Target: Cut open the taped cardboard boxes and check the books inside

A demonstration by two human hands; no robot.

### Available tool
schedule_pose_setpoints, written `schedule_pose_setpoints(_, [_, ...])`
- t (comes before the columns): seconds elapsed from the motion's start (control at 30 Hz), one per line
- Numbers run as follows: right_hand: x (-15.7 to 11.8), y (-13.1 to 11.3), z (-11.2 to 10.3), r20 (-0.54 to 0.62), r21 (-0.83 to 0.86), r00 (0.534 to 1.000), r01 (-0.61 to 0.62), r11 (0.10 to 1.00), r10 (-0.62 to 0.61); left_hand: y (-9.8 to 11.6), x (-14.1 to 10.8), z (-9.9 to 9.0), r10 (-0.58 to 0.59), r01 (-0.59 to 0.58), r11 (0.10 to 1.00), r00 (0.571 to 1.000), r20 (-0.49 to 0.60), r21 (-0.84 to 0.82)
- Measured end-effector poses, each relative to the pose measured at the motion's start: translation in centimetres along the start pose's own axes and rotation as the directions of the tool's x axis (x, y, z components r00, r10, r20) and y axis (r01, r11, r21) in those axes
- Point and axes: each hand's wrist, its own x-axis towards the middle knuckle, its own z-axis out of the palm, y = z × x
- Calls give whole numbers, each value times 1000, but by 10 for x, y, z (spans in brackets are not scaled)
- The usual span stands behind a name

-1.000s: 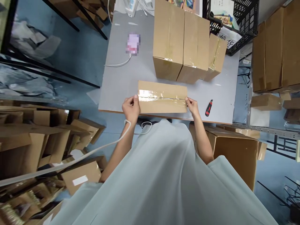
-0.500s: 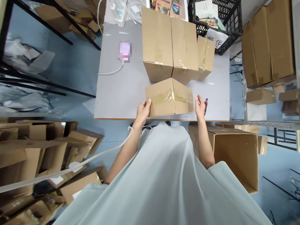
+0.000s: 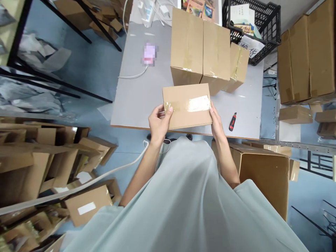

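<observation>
A small cardboard box [image 3: 187,118] with clear tape and a shiny white patch on its face is held over the front edge of the grey table [image 3: 136,101]. My left hand [image 3: 159,123] grips its left end, thumb on the face. At the right end, my right hand [image 3: 216,120] holds the edge, its fingers partly hidden behind the box. A red and black utility knife [image 3: 232,121] lies on the table to the right of my right hand. Two large taped boxes [image 3: 187,42] stand behind the held box, with a smaller taped box [image 3: 238,66] beside them.
A black crate [image 3: 269,21] with books is at the back right. A blurred pink device [image 3: 149,54] with a white cable lies back left. Below the table's right side is an open carton [image 3: 264,182]. Many cartons [image 3: 89,204] fill the lower left; a cable crosses my left forearm.
The small box has turned so that a flat face with a white patch shows. My right hand, which was apart from it, now holds its right end. The view has shifted a little.
</observation>
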Motion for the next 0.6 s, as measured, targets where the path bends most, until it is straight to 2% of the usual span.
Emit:
schedule_pose_setpoints(0.13, [4, 27, 18, 74, 23, 996, -49, 999, 47, -6, 7, -19, 46, -37, 990, 997, -60, 136])
schedule_pose_setpoints(0.23, [4, 43, 30, 93, -74, 995, -39, 997, 46, -18, 11, -28, 25, -12, 988, 997, -78, 155])
schedule_pose_setpoints(0.33, [3, 46, 33, 83, -126, 996, -13, 992, 23, -25, 9, -31, 26, -14, 989, 996, -83, 147])
schedule_pose_setpoints(0.47, [5, 47, 26, 96, -126, 995, 4, 992, 8, -20, 3, -25, 46, -29, 986, 994, -99, 163])
schedule_pose_setpoints(0.6, [8, 58, 0, 83, -83, 997, 10, 997, -3, -8, -4, -10, 26, -18, 993, 998, -59, 121])
